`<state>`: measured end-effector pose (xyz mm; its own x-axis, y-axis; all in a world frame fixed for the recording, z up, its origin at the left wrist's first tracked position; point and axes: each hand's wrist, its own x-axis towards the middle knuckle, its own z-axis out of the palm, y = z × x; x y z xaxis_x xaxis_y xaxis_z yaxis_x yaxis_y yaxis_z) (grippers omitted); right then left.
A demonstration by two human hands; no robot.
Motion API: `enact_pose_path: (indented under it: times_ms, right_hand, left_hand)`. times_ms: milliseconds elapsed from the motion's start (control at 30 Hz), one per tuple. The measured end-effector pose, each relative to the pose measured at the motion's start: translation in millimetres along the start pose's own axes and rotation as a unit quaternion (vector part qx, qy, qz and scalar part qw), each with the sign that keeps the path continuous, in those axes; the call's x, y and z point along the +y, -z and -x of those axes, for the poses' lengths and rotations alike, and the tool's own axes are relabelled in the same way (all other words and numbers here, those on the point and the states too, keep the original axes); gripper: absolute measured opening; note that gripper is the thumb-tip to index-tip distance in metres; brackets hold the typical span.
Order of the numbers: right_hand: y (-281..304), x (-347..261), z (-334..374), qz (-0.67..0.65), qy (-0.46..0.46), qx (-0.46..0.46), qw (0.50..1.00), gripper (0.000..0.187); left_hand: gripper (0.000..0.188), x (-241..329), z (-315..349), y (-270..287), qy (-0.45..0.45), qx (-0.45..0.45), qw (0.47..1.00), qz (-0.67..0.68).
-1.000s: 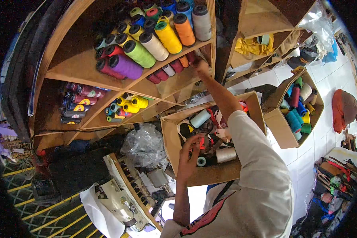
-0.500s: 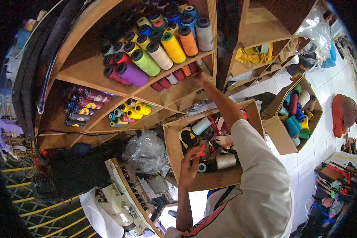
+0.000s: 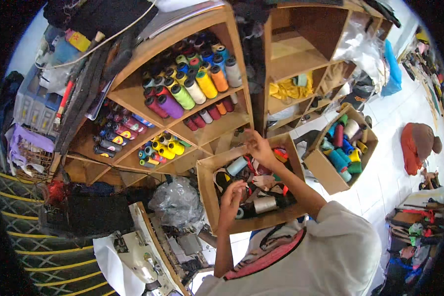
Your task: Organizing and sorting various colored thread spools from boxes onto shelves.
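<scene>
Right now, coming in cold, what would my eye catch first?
Probably the bright spools packed onto the shelf, upper middle. Below, the left fingers and right fingers show against an open box holding a cream spool among other things. To its right, a second box holds more coloured spools.

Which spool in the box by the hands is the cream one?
The cream spool lies on its side, just right of the left hand; its warm colour sets it apart from the light blue spool farther up the box.
</scene>
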<state>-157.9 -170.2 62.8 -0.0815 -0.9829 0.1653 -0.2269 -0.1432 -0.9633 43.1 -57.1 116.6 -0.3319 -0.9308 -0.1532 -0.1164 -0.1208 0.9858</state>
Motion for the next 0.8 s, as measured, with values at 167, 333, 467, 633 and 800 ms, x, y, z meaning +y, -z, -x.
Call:
enact_pose_path:
  times_ms: [167, 333, 467, 633, 800]
  right_hand:
    - [65.9, -22.6, 103.4, 0.021, -0.003, 0.042, 0.999, 0.045]
    - [142.7, -28.1, 170.8, 0.123, -0.046, 0.030, 0.991, 0.041]
    - [186.0, -10.3, 190.3, 0.180, -0.035, 0.020, 0.983, 0.034]
    - [231.7, -24.0, 183.1, 0.191, -0.033, 0.006, 0.981, 0.027]
    - [269.1, -12.2, 181.7, 0.184, 0.004, 0.040, 0.982, 0.035]
  left_hand:
    - [0.035, 21.1, -3.0, -31.3, -0.031, -0.063, 0.995, 0.069]
    - [0.042, 87.1, 10.1, -76.2, -0.082, -0.236, 0.963, 0.102]
    - [0.038, 219.3, 51.6, -125.1, -0.338, -0.571, 0.743, 0.090]
    - [0.016, 265.0, 58.3, -190.9, -0.497, -0.519, 0.690, 0.092]
    - [0.011, 245.3, 69.9, -257.7, -0.429, -0.600, 0.653, 0.172]
